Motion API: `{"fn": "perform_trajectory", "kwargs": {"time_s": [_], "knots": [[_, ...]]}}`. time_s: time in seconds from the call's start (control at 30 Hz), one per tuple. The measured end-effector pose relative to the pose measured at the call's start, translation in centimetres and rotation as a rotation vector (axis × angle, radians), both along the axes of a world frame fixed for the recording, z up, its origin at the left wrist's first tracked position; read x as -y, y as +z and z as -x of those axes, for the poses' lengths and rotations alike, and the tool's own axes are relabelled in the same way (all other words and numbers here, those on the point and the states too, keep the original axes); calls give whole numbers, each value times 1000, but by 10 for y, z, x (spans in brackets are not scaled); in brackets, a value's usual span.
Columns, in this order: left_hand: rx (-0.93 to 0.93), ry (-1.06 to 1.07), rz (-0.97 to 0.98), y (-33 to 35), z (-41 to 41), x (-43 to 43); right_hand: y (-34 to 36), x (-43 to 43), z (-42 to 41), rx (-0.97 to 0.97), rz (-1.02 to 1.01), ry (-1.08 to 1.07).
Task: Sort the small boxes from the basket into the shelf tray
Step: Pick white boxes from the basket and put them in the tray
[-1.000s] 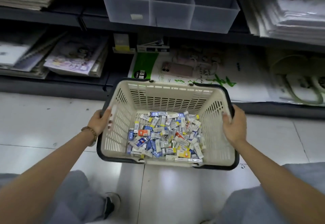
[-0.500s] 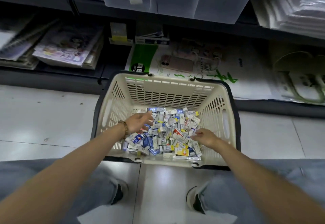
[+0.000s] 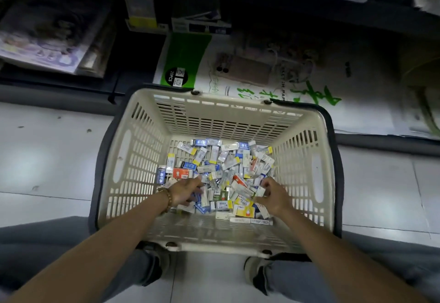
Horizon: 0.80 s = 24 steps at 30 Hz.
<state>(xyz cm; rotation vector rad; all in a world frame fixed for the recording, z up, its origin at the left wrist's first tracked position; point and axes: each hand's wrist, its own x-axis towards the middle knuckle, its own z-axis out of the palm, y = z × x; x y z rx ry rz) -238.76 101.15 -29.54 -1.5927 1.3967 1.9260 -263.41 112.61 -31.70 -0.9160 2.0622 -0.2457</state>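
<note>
- Dozens of small boxes (image 3: 215, 174) lie heaped on the basket (image 3: 147, 141) floor.
- Left hand (image 3: 184, 192) digs in, fingers curled; grasp unclear.
- Right hand (image 3: 272, 194) pinches one box.
- Best lifted singly.

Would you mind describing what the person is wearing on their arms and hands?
Both forearms are bare, with no sleeves or gloves in view. The left hand has a brown beaded bracelet at its wrist; the right hand shows nothing worn.

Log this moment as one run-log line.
left hand: in small boxes | right hand: pinching one box | cream slotted plastic basket: on floor
</note>
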Motion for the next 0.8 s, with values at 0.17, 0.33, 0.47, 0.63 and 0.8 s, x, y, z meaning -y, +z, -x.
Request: {"fn": "perform_trajectory", "kwargs": {"time_s": [0.17,0.33,0.47,0.63,0.8], "knots": [[-122,-29,37,4,5,-5,-1,4,-4,44,14,-66],[-194,-42,75,25,15,-8,29,18,-12,256,105,-275],[-293,64,-46,48,33,-14,70,49,-41,504,259,-302],[-419,289,-94,72,27,-4,96,62,-63,597,382,-300],[-415,243,13,92,8,10,109,64,-54,650,426,-406]]}}
